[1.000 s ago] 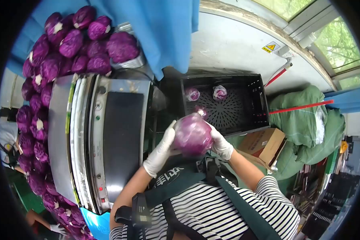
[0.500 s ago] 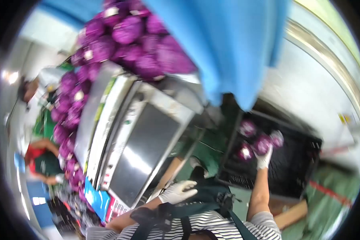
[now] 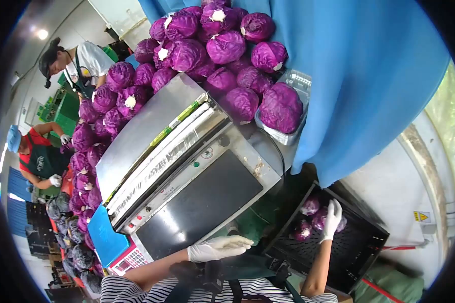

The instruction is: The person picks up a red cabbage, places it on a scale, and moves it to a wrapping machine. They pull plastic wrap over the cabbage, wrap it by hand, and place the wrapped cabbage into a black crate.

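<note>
My right hand, in a white glove, reaches into a black crate at the lower right. Its fingers are apart and lie over wrapped purple cabbages, with no grip to be seen. My gloved left hand hangs empty, fingers stretched, by the front edge of the wrapping machine. Behind the machine rises a big pile of purple cabbages. One cabbage sits in a clear plastic tray beside the pile.
A blue curtain hangs at the upper right. A scale with a blue top stands left of the machine. Two people work at the far left, one in a white shirt, one in a dark apron. Darker cabbages lie lower left.
The view has swung, so the machine and pile show more fully. My right hand was on a wrapped cabbage in the crate; its fingers are now raised and spread over the cabbages.
</note>
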Action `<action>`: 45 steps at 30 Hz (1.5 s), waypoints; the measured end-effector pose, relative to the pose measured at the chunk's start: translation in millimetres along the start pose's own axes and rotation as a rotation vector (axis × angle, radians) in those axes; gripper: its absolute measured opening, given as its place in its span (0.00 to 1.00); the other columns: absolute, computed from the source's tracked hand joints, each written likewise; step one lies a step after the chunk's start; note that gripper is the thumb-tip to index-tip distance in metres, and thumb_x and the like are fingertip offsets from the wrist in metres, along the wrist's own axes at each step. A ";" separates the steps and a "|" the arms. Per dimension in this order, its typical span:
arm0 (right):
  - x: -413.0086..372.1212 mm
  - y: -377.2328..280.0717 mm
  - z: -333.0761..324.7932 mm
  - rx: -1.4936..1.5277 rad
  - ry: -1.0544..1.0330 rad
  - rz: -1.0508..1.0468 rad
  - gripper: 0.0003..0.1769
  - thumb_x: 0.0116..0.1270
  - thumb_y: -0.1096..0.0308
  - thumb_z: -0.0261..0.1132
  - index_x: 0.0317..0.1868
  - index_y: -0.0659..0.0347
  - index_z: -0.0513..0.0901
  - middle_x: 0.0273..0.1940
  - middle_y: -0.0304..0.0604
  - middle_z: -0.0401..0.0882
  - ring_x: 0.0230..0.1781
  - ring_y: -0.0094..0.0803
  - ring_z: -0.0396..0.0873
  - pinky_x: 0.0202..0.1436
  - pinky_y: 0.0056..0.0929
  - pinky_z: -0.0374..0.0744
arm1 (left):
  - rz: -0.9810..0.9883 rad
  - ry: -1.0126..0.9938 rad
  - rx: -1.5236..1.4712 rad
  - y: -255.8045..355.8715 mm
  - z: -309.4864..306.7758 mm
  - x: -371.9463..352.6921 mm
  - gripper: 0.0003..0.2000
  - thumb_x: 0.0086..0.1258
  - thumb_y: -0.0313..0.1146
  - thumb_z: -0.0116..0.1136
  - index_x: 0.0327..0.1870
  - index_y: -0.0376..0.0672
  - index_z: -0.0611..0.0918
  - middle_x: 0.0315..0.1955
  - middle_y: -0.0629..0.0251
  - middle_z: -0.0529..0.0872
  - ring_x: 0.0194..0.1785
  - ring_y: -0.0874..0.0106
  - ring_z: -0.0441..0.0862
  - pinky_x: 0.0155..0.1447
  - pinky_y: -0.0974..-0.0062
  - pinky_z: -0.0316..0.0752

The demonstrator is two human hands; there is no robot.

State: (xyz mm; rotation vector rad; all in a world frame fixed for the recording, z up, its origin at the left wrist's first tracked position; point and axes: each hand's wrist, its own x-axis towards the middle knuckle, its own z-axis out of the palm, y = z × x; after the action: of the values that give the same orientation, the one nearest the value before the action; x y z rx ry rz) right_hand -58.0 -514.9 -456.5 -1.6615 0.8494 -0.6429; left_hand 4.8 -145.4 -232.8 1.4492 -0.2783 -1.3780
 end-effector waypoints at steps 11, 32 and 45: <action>46.1 -324.0 214.3 -0.753 -0.290 -0.635 0.62 0.41 0.47 0.76 0.73 0.55 0.50 0.71 0.59 0.50 0.69 0.58 0.56 0.71 0.50 0.59 | 0.180 -0.066 -0.095 28.1 -20.2 -73.1 0.22 0.75 0.36 0.50 0.68 0.40 0.66 0.62 0.58 0.72 0.67 0.70 0.67 0.71 0.72 0.60; -268.4 -486.1 328.4 0.211 -1.536 -1.335 0.53 0.40 0.64 0.71 0.70 0.63 0.60 0.67 0.52 0.60 0.69 0.44 0.59 0.71 0.39 0.59 | 0.665 0.531 -0.129 -51.1 -52.8 -172.7 0.22 0.74 0.43 0.52 0.64 0.41 0.70 0.54 0.56 0.77 0.59 0.68 0.74 0.63 0.70 0.68; -458.7 -420.1 424.0 0.083 -2.258 -1.605 0.59 0.42 0.56 0.77 0.73 0.55 0.53 0.71 0.57 0.48 0.72 0.53 0.52 0.73 0.41 0.58 | 0.659 1.025 -0.208 -112.9 -24.3 -209.8 0.24 0.73 0.45 0.51 0.62 0.36 0.71 0.54 0.53 0.78 0.60 0.65 0.75 0.64 0.70 0.69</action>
State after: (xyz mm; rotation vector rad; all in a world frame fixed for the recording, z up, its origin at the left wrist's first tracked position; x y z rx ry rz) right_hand 85.0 156.0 -146.3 -1.4528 -2.1270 0.5102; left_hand -92.6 71.7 -205.5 1.5095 0.0645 -0.0569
